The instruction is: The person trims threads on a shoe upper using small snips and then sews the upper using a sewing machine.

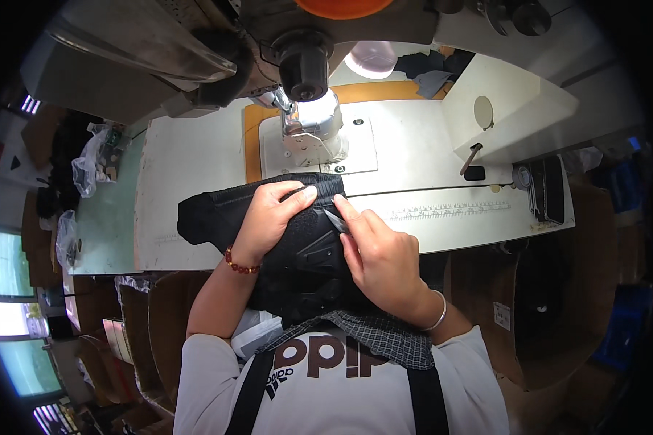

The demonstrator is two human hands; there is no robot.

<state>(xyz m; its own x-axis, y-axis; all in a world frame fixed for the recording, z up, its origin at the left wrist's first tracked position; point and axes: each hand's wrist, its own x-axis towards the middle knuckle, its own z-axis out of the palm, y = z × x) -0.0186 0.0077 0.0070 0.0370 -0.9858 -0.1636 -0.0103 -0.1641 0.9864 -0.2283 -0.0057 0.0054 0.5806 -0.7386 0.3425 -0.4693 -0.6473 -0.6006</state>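
A black padded fabric piece [289, 255] with a ribbed elastic band [308, 190] along its far edge lies over the near edge of the sewing machine table and down onto my lap. My left hand [270, 221] is closed on the band, thumb and forefinger pinching it from above. Just to the right, my right hand [384, 264] has its fingers curled round a small pointed silver blade-like tool [336, 220], and its forefinger touches the band's right end. Most of the tool is hidden in the palm, so its exact kind does not show.
Beyond the fabric stands the lit sewing machine head [312, 130] on its bed plate. A printed ruler strip [450, 210] runs along the table front at right, near a dark holder [548, 190]. Cardboard boxes [522, 312] flank me below the table. Plastic bags [88, 161] lie at left.
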